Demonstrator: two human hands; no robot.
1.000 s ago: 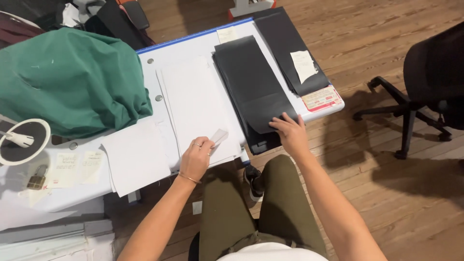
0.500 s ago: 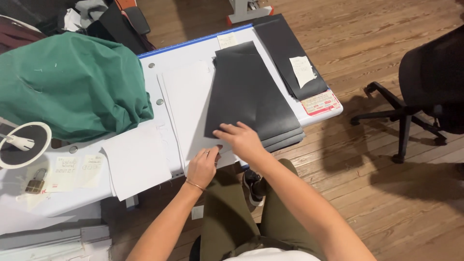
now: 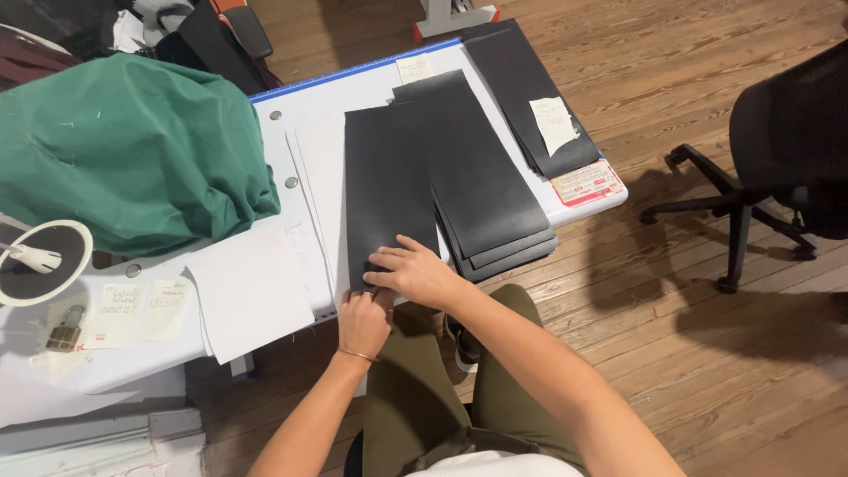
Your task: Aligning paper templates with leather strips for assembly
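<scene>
far to the left of the fingers a white ring lamp (image 3: 42,262) and a brass padlock (image 3: 64,333) are lying on the table (image 3: 291,97), and a green cloth (image 3: 124,150) is heaped beyond them. just left of the fingers a white paper (image 3: 250,290) is hanging over the table edge. the left hand (image 3: 363,323) is pinching the near edge of a single black sheet (image 3: 387,190), fingers together on it. the right hand (image 3: 417,272) is pressing flat on the same corner, its fingers slightly apart and not clamping. this sheet is lying on white paper, one side overlapping the black stack (image 3: 481,190) just right of the fingers. it seems one sheet is already separated; the stack is waiting. further right, another dark stack (image 3: 517,88) is carrying a paper note (image 3: 555,124), and an office chair (image 3: 777,168) is standing on the floor.
</scene>
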